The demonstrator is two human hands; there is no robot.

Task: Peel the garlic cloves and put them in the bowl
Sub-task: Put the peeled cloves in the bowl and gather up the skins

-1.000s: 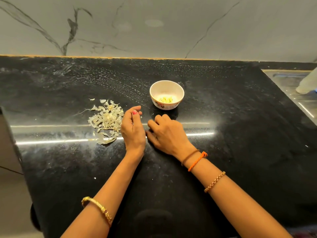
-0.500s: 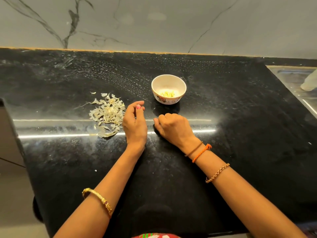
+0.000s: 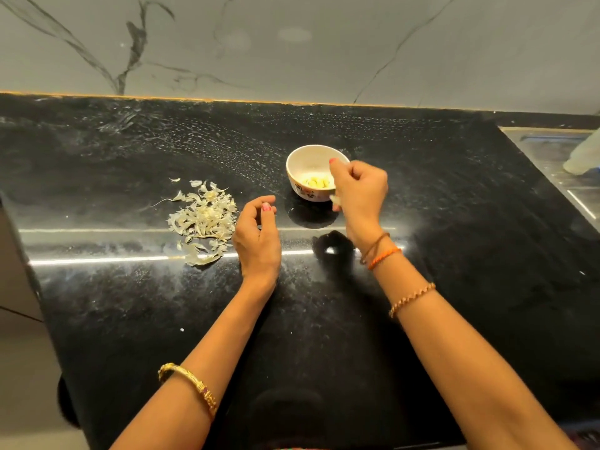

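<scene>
A black stone countertop [image 3: 454, 241] fills most of the view, with a grey veined wall [image 3: 324, 53] behind it and a steel sink [image 3: 558, 164] at the far right edge. The left hand [image 3: 258, 237] rests on the counter with fingers loosely curled, holding nothing that shows. The right hand [image 3: 360, 193] hangs at the near right rim of the bowl [image 3: 300, 190], fingers curled, with a pale garlic piece [image 3: 335, 199] pinched at its lower edge. A pile of garlic skins [image 3: 204, 219] lies just left of the left hand. Peeled cloves [image 3: 316, 182] sit in the bottom of the bowl.
</scene>
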